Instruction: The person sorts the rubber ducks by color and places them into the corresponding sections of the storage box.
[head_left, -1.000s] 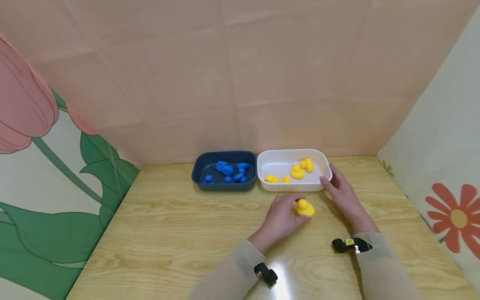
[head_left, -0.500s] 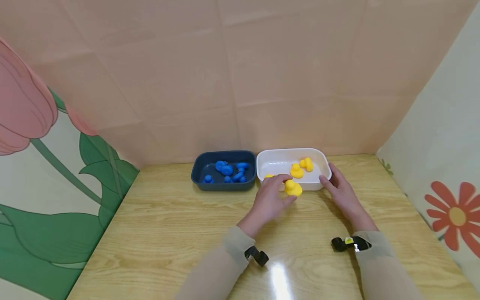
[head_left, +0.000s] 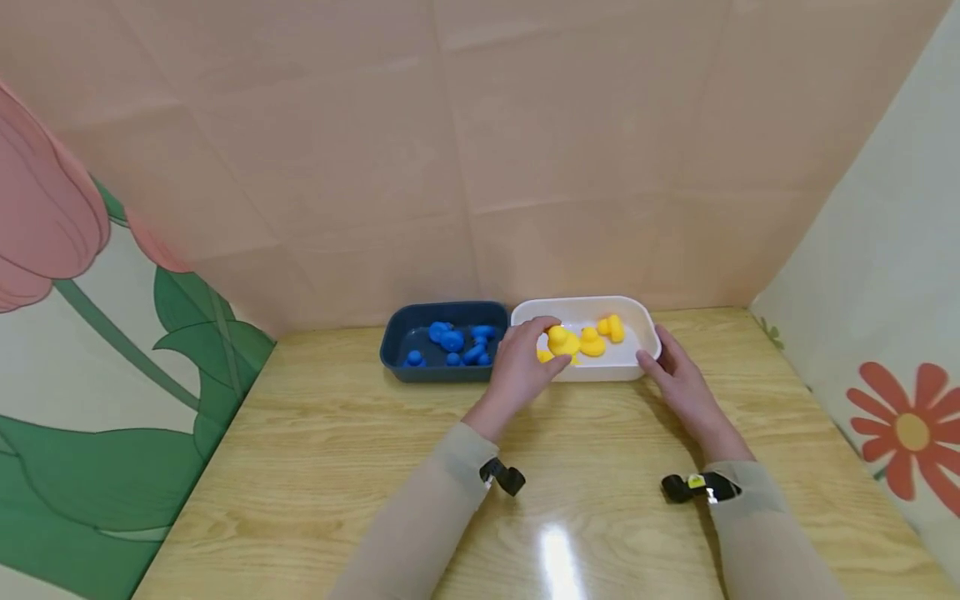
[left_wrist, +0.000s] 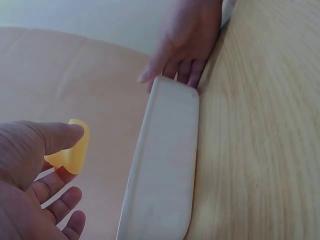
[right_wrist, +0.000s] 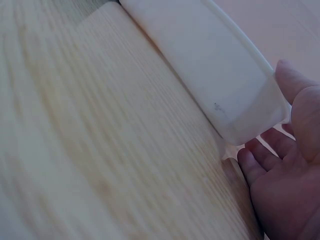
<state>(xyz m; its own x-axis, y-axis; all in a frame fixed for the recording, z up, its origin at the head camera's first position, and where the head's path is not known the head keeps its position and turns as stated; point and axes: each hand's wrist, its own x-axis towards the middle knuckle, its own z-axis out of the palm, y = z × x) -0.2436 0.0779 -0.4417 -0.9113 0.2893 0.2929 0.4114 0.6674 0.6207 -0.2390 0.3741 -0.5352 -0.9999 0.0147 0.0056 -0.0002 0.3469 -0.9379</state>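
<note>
My left hand [head_left: 521,364] pinches a yellow rubber duck [head_left: 562,341] between thumb and fingers over the left part of the white tray [head_left: 622,372]. In the left wrist view that duck [left_wrist: 76,152] shows above the tray's rim, its other side covered by the fingers. Inside the tray lie several more yellow ducks [head_left: 592,342], some partly hidden behind the left hand. My right hand [head_left: 686,392] rests against the tray's right end. Its thumb [right_wrist: 292,82] lies at the rim, and the relaxed fingers touch lower on the end wall.
A dark blue tray [head_left: 442,375] with several blue ducks [head_left: 452,340] stands directly left of the white one. Both are on a wooden table [head_left: 315,467], close to the pink-beige backdrop [head_left: 337,167]. Printed flower panels flank the table on both sides.
My left hand has carried the yellow duck from over the table in front, forward and left, to above the white tray. The right hand has stayed at the tray's end.
</note>
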